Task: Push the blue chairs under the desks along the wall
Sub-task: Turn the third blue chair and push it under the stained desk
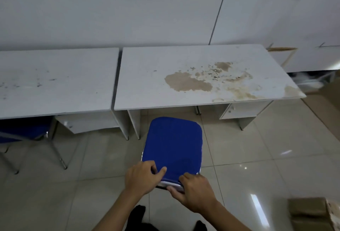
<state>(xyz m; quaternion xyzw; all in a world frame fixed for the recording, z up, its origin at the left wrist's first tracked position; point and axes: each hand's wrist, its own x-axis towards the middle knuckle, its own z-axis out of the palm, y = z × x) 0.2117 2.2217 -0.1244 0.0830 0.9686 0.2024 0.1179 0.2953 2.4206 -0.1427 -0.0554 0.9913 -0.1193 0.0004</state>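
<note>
A blue chair with a chrome frame stands on the tiled floor in front of the right white desk, its far edge just short of the desk's front. My left hand and my right hand both grip the near top edge of its backrest. A second blue chair sits at the far left, mostly tucked beneath the left white desk, with its metal legs showing.
Both desks stand against a white wall. The right desk's top has brown peeled patches and a drawer unit underneath on its right. A cardboard box lies at the bottom right. Debris sits by the wall at the far right.
</note>
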